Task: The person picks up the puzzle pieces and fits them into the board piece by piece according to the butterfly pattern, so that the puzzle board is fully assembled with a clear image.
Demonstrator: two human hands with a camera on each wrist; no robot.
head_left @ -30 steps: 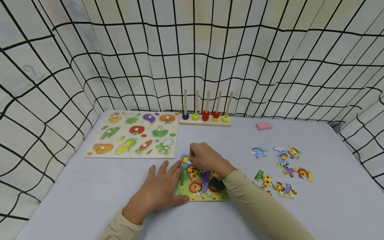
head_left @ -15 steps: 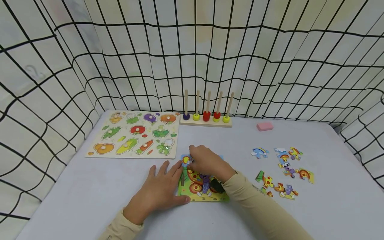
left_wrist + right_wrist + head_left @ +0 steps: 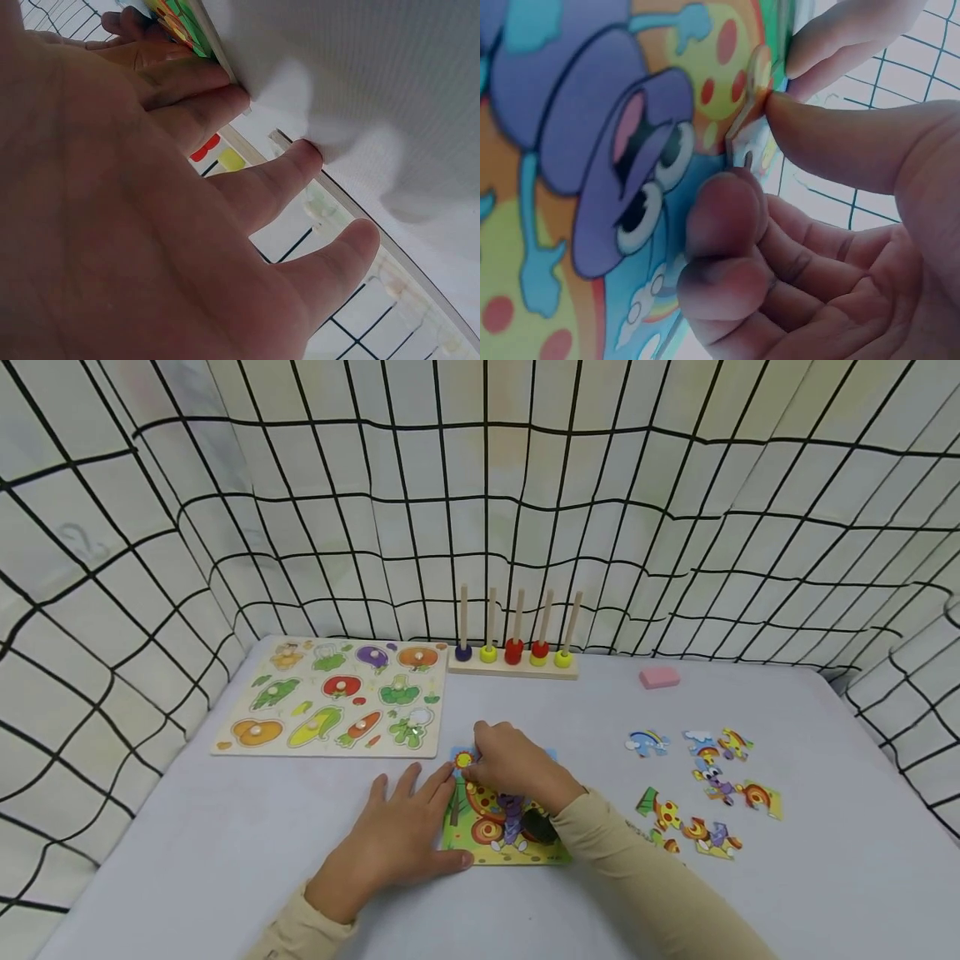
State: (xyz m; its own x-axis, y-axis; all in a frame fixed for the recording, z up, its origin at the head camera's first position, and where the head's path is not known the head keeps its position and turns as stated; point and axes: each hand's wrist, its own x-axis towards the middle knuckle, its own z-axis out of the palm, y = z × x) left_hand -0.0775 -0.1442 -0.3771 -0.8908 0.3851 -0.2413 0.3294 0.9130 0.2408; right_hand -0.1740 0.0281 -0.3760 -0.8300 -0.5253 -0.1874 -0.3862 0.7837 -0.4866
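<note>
A butterfly picture-puzzle board [image 3: 517, 857] lies on the table in front of the person in the head view. The left hand [image 3: 397, 835] rests flat at its left side, fingers spread and thumb at the lower left corner. Over the board's upper part, the right hand [image 3: 521, 768] pinches a small jigsaw piece. In the right wrist view that piece [image 3: 759, 75] sits between thumb and fingers, its edge tilted against the board's picture. From the head view the fingers hide most of it. The left wrist view shows the left fingertips [image 3: 304, 154] touching the white tabletop.
Several loose jigsaw pieces [image 3: 647, 742] are scattered at the right. A vegetable knob puzzle [image 3: 375, 745] lies at the back left, beside a wooden peg stand [image 3: 513, 668] with coloured beads. A pink block [image 3: 659, 677] sits at the back right. Black netting [image 3: 480, 493] surrounds the table.
The right hand has shifted slightly on the board's upper left area, and its thumb now shows beside the sun picture. The left hand keeps its place.
</note>
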